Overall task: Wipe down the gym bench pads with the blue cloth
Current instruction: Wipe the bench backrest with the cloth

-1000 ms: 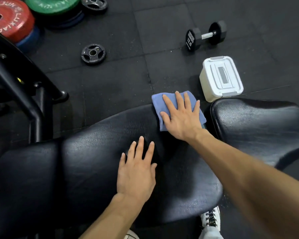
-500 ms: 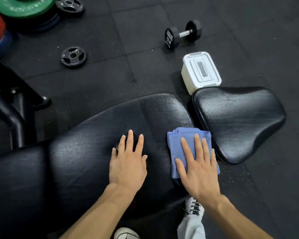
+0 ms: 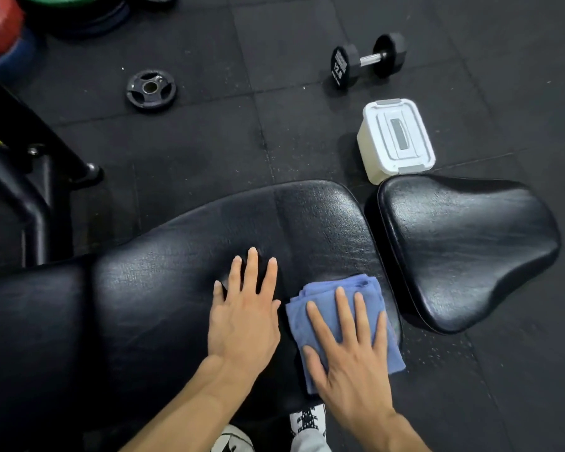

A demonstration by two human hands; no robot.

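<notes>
The blue cloth point(image 3: 340, 318), folded into a thick rectangle, lies flat on the long back pad point(image 3: 209, 256) of the bench, at that pad's right-hand end and near edge, its long axis running away from the person toward the far side of the pad. The right hand point(image 3: 346, 357) is the one on it: palm down, fingers straight and spread wide across the cloth, pressing it to the vinyl rather than gripping it. The left hand point(image 3: 242, 318) lies just beside the cloth on its left, flat on the bare pad with fingers straight and slightly fanned, holding nothing and apparently bracing. The relation the next stroke turns on is to the right: the separate seat pad point(image 3: 463, 249) sits across a narrow gap from the cloth's right edge, well within reach of the right hand and away from the left. The rest of the back pad stretches off to the left, beyond the left hand. So the right hand, judged from its place, can either slide the cloth back across the long pad or carry it over the gap onto the seat pad; either way the flat press suits a sliding wipe. On the floor beyond stand a white lidded box point(image 3: 395, 138) and a dumbbell point(image 3: 369, 58).
</notes>
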